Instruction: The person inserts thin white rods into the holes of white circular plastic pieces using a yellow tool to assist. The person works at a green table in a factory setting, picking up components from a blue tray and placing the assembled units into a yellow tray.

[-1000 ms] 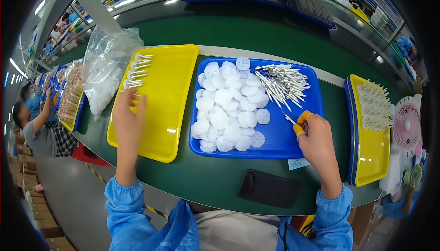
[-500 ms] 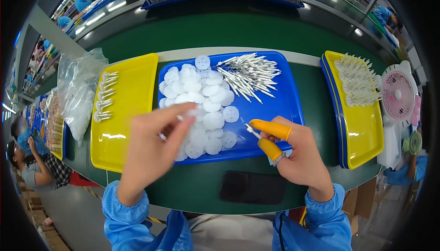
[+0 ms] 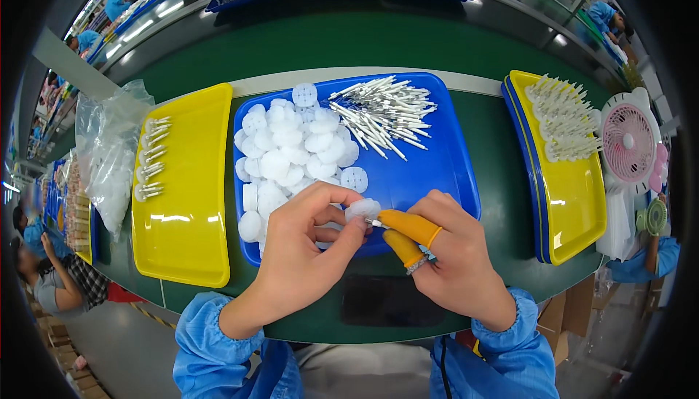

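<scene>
Head view is filled mostly by a green table (image 3: 466,49), which curves from the far edge down to the near edge where the person sits. At the middle of the table a blue tray (image 3: 444,159) is placed. To its left a yellow tray (image 3: 186,210) is seen, with a short row of white assembled pieces (image 3: 149,159) along its left edge, and beside that a clear plastic bag (image 3: 109,159) lies at the left edge of the table. Near the right edge of the table a second yellow tray (image 3: 575,210) is set on a blue one, with more white pieces at its far end, and a small pink fan (image 3: 630,144) stands just beside it. A dark flat pad (image 3: 386,301) lies at the near edge, under the hands.

Inside the blue tray a heap of white round discs (image 3: 291,144) covers the left half, and a pile of thin white sticks (image 3: 382,111) lies at the far right corner.

The left hand (image 3: 306,253) is closed on one white disc (image 3: 362,210), pinched between thumb and fingertips over the near edge of the blue tray. The right hand (image 3: 451,261), with orange finger cots (image 3: 411,228) on two fingers, grips what seems to be a thin stick (image 3: 375,222); only its tip is visible, touching the disc.
</scene>
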`<state>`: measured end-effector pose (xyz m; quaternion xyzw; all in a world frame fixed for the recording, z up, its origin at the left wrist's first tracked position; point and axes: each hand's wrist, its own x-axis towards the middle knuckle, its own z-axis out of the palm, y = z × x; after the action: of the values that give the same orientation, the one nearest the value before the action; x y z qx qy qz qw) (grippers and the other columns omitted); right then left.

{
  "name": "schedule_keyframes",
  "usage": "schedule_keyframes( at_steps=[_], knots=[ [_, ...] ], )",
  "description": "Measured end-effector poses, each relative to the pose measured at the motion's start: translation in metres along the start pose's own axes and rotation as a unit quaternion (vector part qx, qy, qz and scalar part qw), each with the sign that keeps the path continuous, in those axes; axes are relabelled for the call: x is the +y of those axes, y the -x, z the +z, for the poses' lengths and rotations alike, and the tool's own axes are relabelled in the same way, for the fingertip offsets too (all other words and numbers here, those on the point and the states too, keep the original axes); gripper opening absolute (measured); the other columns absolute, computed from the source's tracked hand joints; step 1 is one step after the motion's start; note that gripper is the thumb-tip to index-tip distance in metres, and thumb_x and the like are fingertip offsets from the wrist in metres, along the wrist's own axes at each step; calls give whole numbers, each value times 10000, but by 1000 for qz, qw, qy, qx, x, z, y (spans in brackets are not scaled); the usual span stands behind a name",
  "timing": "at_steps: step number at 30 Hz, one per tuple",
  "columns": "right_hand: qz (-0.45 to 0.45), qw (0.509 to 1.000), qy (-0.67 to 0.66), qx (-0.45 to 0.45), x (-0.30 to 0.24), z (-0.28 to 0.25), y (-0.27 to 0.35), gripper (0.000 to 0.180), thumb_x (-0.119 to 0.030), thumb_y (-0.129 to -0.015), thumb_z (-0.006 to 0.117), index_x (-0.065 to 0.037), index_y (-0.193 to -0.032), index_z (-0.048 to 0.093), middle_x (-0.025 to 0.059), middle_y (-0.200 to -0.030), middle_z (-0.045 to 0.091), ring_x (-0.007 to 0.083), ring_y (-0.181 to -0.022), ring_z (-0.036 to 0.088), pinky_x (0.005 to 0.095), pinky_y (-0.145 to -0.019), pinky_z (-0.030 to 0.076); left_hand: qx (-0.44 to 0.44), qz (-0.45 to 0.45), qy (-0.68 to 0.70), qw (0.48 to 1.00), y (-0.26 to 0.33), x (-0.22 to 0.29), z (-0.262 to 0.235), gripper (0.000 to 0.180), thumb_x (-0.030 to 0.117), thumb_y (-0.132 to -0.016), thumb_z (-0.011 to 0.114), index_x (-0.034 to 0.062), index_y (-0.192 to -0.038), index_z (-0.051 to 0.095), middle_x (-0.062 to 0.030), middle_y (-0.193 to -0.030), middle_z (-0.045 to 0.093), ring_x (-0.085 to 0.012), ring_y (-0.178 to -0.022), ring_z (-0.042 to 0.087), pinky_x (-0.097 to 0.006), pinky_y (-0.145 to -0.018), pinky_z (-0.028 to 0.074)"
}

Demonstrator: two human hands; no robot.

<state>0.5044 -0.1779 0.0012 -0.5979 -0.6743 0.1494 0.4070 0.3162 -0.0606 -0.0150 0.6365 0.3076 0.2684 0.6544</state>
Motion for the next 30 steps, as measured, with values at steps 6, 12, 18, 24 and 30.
schedule_keyframes(
  at_steps=[6, 12, 18, 24, 30],
  knots=[
    [-8, 1000, 25, -9, 6, 2, 3, 478, 76, -616, 758, 93, -1093, 774, 145, -997, 633, 344, -874, 594, 449, -754, 468, 41, 51, -98, 993, 0, -1, 0, 168, -23, -968, 774, -19, -1131, 731, -110, -1051, 726, -170, -921, 789, -286, -753, 667],
    [-1, 999, 35, -19, 9, 2, 2, 470, 76, -599, 761, 107, -1068, 758, 147, -996, 615, 348, -887, 588, 453, -763, 472, 64, 61, -155, 984, 2, 2, 4, 190, -37, -931, 803, -16, -1098, 714, -109, -1012, 710, -201, -909, 793, -332, -773, 693],
    [-1, 1000, 14, -5, 8, 18, 4, 460, 73, -608, 765, 115, -1066, 751, 152, -993, 615, 350, -890, 591, 456, -775, 484, 55, 157, -222, 961, 2, -4, 9, 206, -65, -902, 793, -23, -1082, 702, -132, -961, 682, -263, -854, 790, -352, -777, 704],
    [21, 999, -16, 44, 0, 23, 6, 415, 90, -621, 745, 99, -1035, 754, 159, -902, 609, 361, -812, 596, 453, -698, 485, 56, 190, -293, 935, 9, -4, 9, 228, -53, -873, 795, -29, -1081, 703, -144, -970, 671, -272, -779, 765, -353, -660, 628],
    [27, 996, 2, 87, -3, 38, 4, 338, 141, -713, 762, 51, -1038, 783, 145, -824, 670, 307, -699, 612, 394, -604, 473, 47, 168, -296, 939, 16, -6, 11, 248, -45, -885, 783, -27, -1118, 700, -146, -966, 659, -294, -761, 759, -375, -644, 595]
  ],
)
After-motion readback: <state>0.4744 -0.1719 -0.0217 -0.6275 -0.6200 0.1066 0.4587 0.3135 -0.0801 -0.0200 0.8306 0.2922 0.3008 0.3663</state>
